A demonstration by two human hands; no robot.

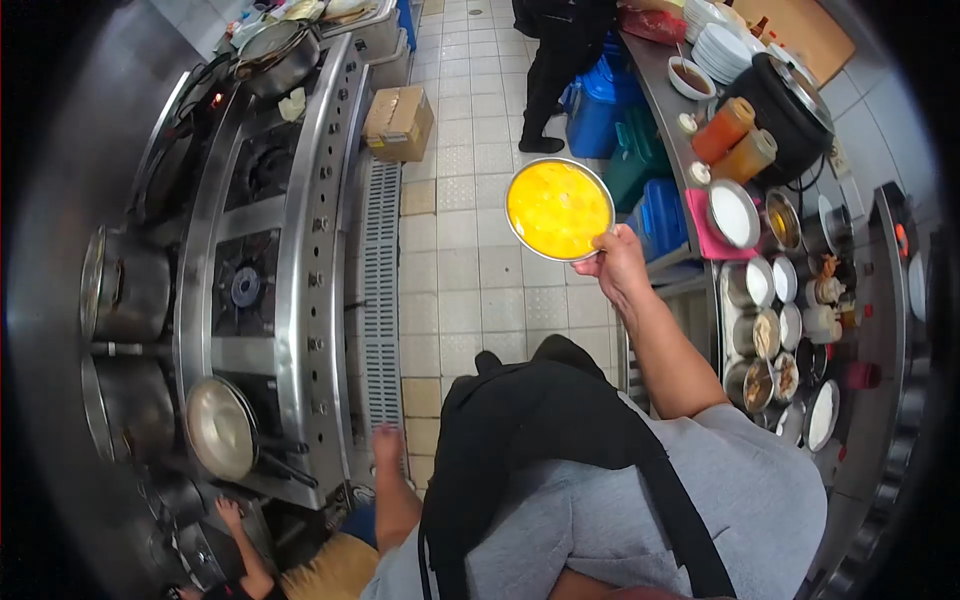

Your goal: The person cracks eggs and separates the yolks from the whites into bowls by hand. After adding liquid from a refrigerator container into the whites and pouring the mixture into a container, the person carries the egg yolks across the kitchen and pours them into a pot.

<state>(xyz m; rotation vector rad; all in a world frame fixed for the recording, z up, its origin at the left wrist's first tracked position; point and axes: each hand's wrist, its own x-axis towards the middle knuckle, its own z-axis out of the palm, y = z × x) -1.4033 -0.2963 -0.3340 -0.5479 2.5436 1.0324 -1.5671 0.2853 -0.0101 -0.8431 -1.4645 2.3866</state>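
My right hand [617,258] grips the rim of a round metal bowl [511,232], thumb over the edge and fingers underneath. The bowl holds bright yellow liquid that looks like beaten egg [560,208], and it hangs over the tiled floor between stove and counter. Low at my side is my left hand [388,443], close to the front of the stove; it is small and smeared, so its fingers cannot be made out. Nearest to it on the stove is a pair of stacked frying pans [222,430].
A steel stove [287,300] with burners runs along the left, large pots [130,285] behind it. On the right counter stand a white bowl [735,213], sauce bottles [724,130] and several ingredient tins [757,333]. Cardboard box [398,122] on floor; one co-worker [562,60] ahead, another's hand [230,512] lower left.
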